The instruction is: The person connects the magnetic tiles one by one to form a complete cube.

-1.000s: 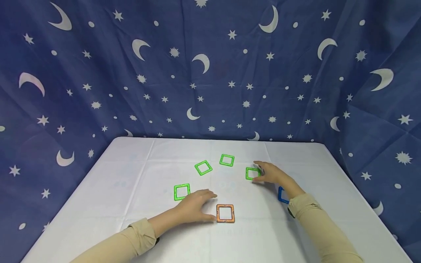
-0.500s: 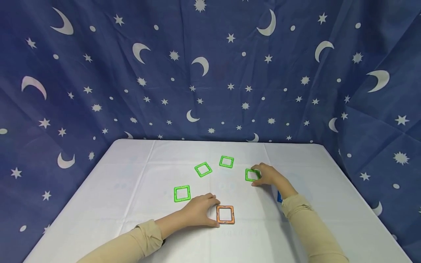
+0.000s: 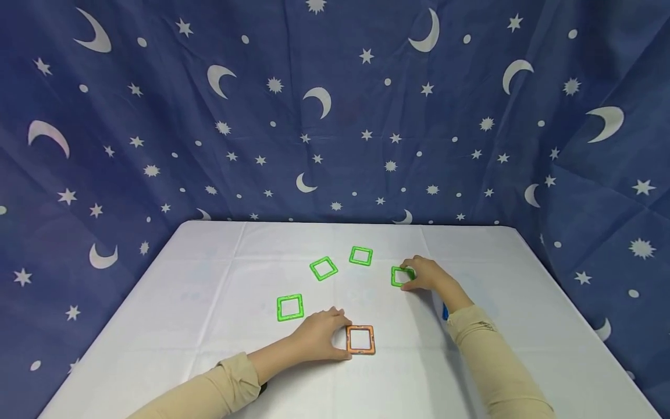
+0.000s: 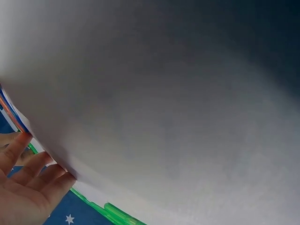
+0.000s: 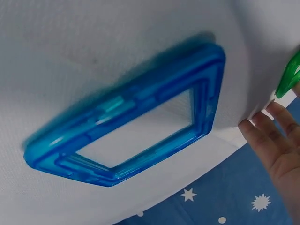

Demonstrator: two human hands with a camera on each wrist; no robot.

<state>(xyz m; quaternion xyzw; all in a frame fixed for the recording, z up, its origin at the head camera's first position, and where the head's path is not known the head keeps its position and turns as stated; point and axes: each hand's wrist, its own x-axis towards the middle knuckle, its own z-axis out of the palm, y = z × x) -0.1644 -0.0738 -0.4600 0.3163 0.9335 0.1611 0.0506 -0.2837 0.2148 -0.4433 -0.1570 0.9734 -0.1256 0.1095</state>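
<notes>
On the white table an orange square magnetic tile frame [image 3: 360, 352] lies flat. My left hand [image 3: 318, 336] spans its left side, thumb at the near corner and index finger at the far one, gripping it. Farther right, my right hand [image 3: 428, 274] pinches a green square magnetic tile frame [image 3: 394, 276] by its right side, which the fingers partly cover. In the left wrist view, a fingertip of the left hand [image 4: 33, 187] meets the orange tile's edge. The right wrist view has the right hand [image 5: 281, 145] with its fingertips on the cloth beside the green tile [image 5: 289, 75].
More green square tiles lie at the left [image 3: 290, 319], back left [image 3: 314, 266] and back middle [image 3: 361, 263]. A blue square tile [image 5: 136, 101] lies under the right forearm, mostly hidden in the head view. Behind the table hangs a blue moon-and-star curtain [image 3: 335, 116].
My left hand has moved right and closed its thumb and index finger onto the orange tile, which has shifted slightly right. My right fingers have closed in on the green tile.
</notes>
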